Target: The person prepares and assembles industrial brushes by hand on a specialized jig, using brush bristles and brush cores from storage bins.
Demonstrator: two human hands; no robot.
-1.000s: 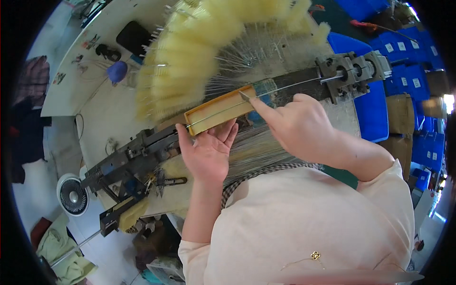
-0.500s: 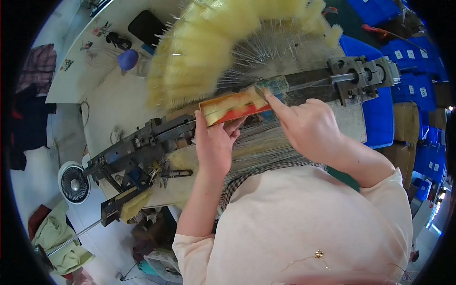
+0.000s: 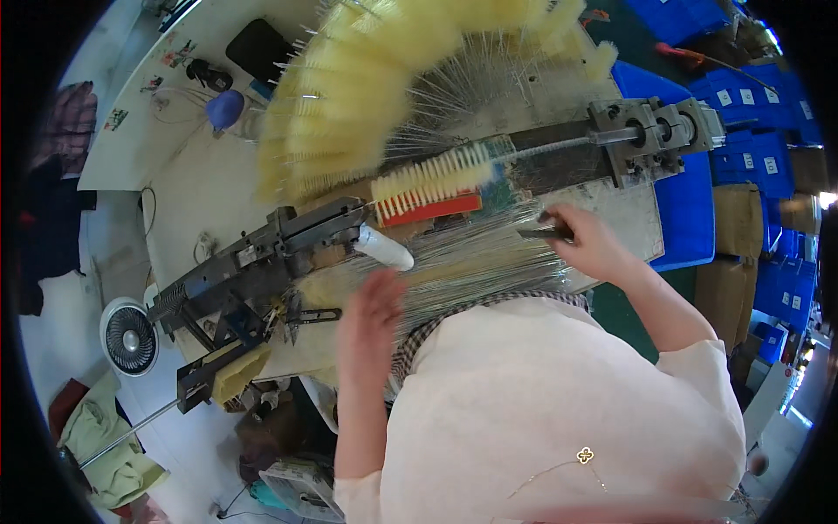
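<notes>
My right hand (image 3: 592,243) grips a small, dark, flat tool (image 3: 543,233) by one end, over a bundle of thin wires (image 3: 476,262). Nearer to me, my left hand (image 3: 371,319) is raised and somewhat blurred, its fingers stretched out with nothing in them. Just beyond its fingertips is a white-wrapped handle (image 3: 384,248), apart from the hand. Across the bench machine (image 3: 262,244) runs a twisted-wire brush (image 3: 432,183) with pale yellow bristles in spiral rows. A red tray (image 3: 436,210) lies along the near side of the brush.
Many finished yellow brushes (image 3: 349,96) fan out at the back of the bench. A metal clamp block (image 3: 650,135) stands at the right end, beside a blue bin (image 3: 685,210). At left are a small fan (image 3: 131,336) and a metal rod (image 3: 131,441).
Both hands have left the tray and come nearer me, the right one carrying the dark tool. The bristles in the tray now show as a spiral brush, and the white handle is uncovered.
</notes>
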